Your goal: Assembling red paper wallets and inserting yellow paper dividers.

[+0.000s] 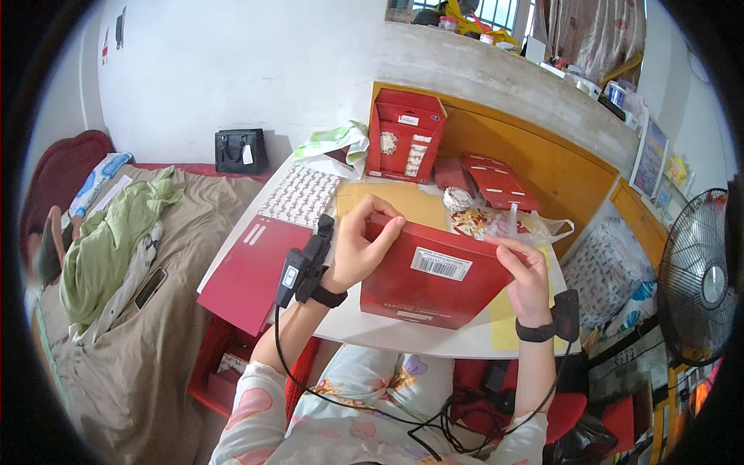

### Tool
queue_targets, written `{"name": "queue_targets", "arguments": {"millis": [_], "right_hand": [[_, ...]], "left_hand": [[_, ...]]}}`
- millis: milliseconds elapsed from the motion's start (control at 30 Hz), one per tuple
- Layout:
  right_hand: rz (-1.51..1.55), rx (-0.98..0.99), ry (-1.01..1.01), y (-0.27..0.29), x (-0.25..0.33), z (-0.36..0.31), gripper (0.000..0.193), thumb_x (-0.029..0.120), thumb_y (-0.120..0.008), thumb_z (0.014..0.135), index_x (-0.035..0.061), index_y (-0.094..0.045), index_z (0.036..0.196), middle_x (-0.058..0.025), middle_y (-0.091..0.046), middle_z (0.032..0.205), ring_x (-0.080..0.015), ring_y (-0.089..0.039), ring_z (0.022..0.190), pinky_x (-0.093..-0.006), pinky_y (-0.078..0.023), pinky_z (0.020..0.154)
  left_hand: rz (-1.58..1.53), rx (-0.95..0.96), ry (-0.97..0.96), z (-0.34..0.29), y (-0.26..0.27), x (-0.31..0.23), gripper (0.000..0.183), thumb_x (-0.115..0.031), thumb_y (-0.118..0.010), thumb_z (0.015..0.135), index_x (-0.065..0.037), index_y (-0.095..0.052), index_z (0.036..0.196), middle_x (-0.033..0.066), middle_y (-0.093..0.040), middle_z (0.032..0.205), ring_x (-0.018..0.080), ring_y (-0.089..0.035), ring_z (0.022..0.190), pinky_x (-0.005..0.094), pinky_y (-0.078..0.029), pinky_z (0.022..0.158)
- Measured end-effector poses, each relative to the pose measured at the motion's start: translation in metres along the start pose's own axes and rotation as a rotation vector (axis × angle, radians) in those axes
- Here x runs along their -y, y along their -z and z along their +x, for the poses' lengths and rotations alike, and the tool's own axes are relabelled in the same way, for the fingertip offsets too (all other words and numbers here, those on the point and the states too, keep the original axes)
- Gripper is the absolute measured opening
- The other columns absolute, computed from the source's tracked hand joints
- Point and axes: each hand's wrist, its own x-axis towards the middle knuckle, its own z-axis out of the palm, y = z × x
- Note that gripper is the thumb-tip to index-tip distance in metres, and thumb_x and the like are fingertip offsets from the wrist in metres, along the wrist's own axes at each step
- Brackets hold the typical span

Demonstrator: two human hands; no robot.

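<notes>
White table (349, 324) beside bed (174, 310), pale wall (232, 70); left fingers (385, 236), right fingers (514, 266) clamped on red box (434, 291).

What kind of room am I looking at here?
Probably a bedroom in a home, part of it used as a workspace: there's a bed, a fan, and a table with a red box held at it.

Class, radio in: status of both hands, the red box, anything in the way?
Left hand grips red box, top left; right hand, top right. Label faces wearer. Plastic bag behind box, seemingly not obstructing.
</notes>
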Motion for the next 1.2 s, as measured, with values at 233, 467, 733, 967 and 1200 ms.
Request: {"name": "queue_targets", "arguments": {"millis": [233, 467, 733, 967, 1200], "right_hand": [[-0.044, 0.022, 0.007, -0.003, 0.005, 0.002, 0.018, 0.004, -0.06, 0.086, -0.0034, -0.068, 0.101, -0.0106, -0.068, 0.099, -0.0113, -0.061, 0.089, -0.0243, -0.046, 0.083], [-0.29, 0.017, 0.13, -0.001, 0.005, 0.004, 0.018, 0.008, -0.061, 0.087, -0.0019, -0.068, 0.101, -0.0092, -0.069, 0.098, -0.0115, -0.062, 0.089, -0.0249, -0.046, 0.084], [-0.435, 0.059, 0.294, 0.006, 0.0, 0.002, 0.019, 0.011, -0.064, 0.086, -0.0008, -0.068, 0.1, -0.0103, -0.069, 0.1, -0.0171, -0.062, 0.095, -0.0279, -0.045, 0.087], [-0.441, 0.2, 0.418, 0.011, -0.007, 0.001, 0.022, 0.006, -0.064, 0.084, -0.0003, -0.064, 0.106, -0.0132, -0.065, 0.109, -0.0199, -0.06, 0.102, -0.0304, -0.044, 0.091], [-0.332, 0.049, 0.443, 0.004, -0.026, -0.004, 0.02, 0.001, -0.066, 0.081, 0.0002, -0.06, 0.101, -0.0161, -0.065, 0.106, -0.0228, -0.06, 0.102, -0.0336, -0.044, 0.092]], "left_hand": [[-0.071, 0.112, 0.161, 0.008, 0.007, -0.004, 0.019, -0.011, -0.069, 0.083, -0.005, -0.052, 0.083, 0.0017, -0.06, 0.086, 0.006, -0.055, 0.082, 0.0218, -0.044, 0.076], [-0.04, 0.157, 0.115, 0.009, 0.009, -0.006, 0.013, -0.011, -0.065, 0.086, -0.001, -0.059, 0.09, 0.0029, -0.063, 0.089, 0.008, -0.057, 0.086, 0.0233, -0.046, 0.078], [0.028, 0.314, -0.033, 0.008, 0.018, -0.007, 0.015, -0.008, -0.063, 0.086, 0.0, -0.064, 0.099, 0.0059, -0.067, 0.097, 0.01, -0.061, 0.089, 0.0242, -0.048, 0.08], [-0.14, 0.279, 0.113, 0.005, 0.018, -0.003, 0.014, -0.006, -0.062, 0.087, 0.0, -0.064, 0.099, 0.0066, -0.067, 0.097, 0.0114, -0.06, 0.092, 0.0263, -0.047, 0.083], [-0.075, 0.258, -0.049, 0.007, 0.018, 0.007, 0.011, -0.003, -0.061, 0.086, 0.0, -0.066, 0.095, 0.0098, -0.067, 0.098, 0.0157, -0.062, 0.093, 0.0278, -0.048, 0.084]]}}
